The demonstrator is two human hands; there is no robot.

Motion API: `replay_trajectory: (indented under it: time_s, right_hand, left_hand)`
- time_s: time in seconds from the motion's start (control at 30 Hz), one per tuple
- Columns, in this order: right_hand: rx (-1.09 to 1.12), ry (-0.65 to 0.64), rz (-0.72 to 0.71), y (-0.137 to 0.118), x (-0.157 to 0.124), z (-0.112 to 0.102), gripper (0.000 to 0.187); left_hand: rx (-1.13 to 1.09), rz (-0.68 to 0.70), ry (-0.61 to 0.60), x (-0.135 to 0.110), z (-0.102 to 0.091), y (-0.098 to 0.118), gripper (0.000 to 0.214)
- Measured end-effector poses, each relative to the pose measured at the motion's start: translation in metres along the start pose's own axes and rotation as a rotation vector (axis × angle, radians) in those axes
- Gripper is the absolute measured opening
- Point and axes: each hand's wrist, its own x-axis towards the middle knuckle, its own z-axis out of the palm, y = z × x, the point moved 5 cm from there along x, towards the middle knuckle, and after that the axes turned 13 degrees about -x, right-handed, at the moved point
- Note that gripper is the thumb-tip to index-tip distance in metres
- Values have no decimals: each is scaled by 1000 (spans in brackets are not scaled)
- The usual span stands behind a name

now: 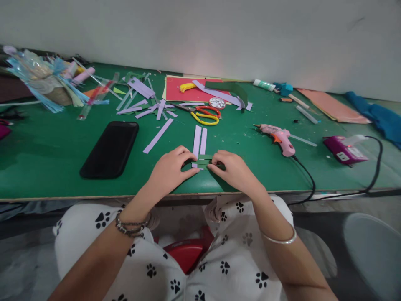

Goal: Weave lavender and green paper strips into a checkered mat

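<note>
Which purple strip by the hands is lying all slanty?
The slanted strip between the black phone and left hand; the other two lie side by side, meeting green strips.

The right hand (233,169) hides the right ends of the green strips (205,157); blue cloth (377,117) is cut off rightward; the dial's (217,103) marks are too small.

White clothing (238,255) carries black paw prints (262,284); over its left side show dark beaded bracelets (125,229), over its right side a slim silver bangle (280,241).
</note>
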Motion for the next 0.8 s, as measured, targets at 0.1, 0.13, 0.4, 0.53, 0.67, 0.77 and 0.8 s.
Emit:
replay_trajectory:
  time_s: [0.1, 0.13, 0.4, 0.53, 0.67, 0.77, 0.8]
  right_hand:
    - [3, -7, -8, 0, 0, 0, 17]
    - [3, -10, -11, 0, 0, 0, 17]
    - [9, -10, -6, 1, 0, 1, 19]
    - [-3, -11, 4, 0, 0, 0, 19]
    - [-47, 4, 41, 4, -2, -3, 20]
    - [-155, 99, 59, 7, -5, -10, 17]
    - [-193, 151, 56, 6, -5, -12, 14]
  left_hand:
    - [-5, 20, -15, 0, -2, -2, 19]
    - [11, 19, -9, 0, -2, -2, 19]
    - [119, 10, 47, 0, 1, 2, 19]
    - [140, -8, 49, 1, 1, 2, 17]
    - [172, 16, 44, 2, 2, 3, 18]
    - [201, 59, 39, 3, 3, 3, 18]
    - [209, 78, 37, 4, 3, 3, 18]
